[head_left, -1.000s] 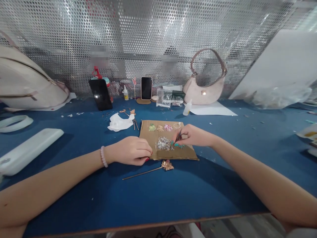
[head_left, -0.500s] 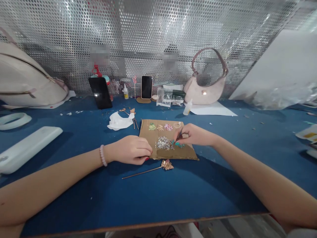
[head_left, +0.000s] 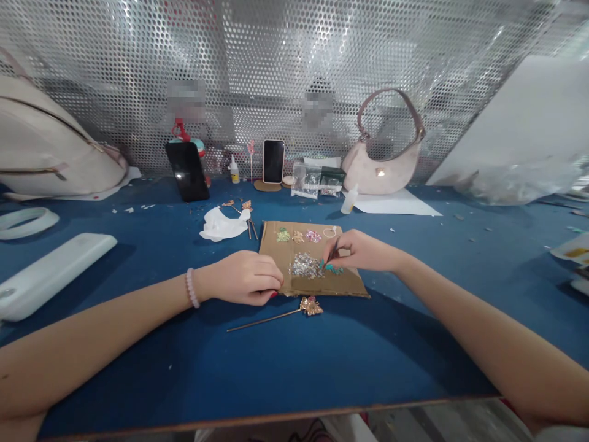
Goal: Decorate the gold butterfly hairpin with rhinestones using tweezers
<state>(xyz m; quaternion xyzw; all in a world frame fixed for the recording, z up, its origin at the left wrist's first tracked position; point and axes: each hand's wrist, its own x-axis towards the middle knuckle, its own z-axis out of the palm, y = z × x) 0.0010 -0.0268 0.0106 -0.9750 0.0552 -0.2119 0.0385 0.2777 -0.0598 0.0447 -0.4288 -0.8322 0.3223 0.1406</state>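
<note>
My right hand [head_left: 352,248] pinches dark tweezers [head_left: 333,250], their tips down between the silver rhinestones [head_left: 304,265] and the turquoise ones [head_left: 334,269]. These piles lie on a piece of cardboard [head_left: 350,285]. Small green [head_left: 283,234], gold [head_left: 298,237] and pink [head_left: 313,236] piles sit along its far side, near a whitish ring [head_left: 329,231]. My left hand [head_left: 251,279] rests with curled fingers at the cardboard's left near corner; what its fingertips hold, if anything, is hidden. In front of the cardboard lies a hairpin [head_left: 276,318] with a gold ornament.
Behind the cardboard are white paper [head_left: 224,224], more gold pins [head_left: 246,209], a glue bottle [head_left: 350,201], clear bags [head_left: 306,180] and two phones [head_left: 273,161]. A handbag [head_left: 381,169] stands at the back; a white device [head_left: 55,276] lies left.
</note>
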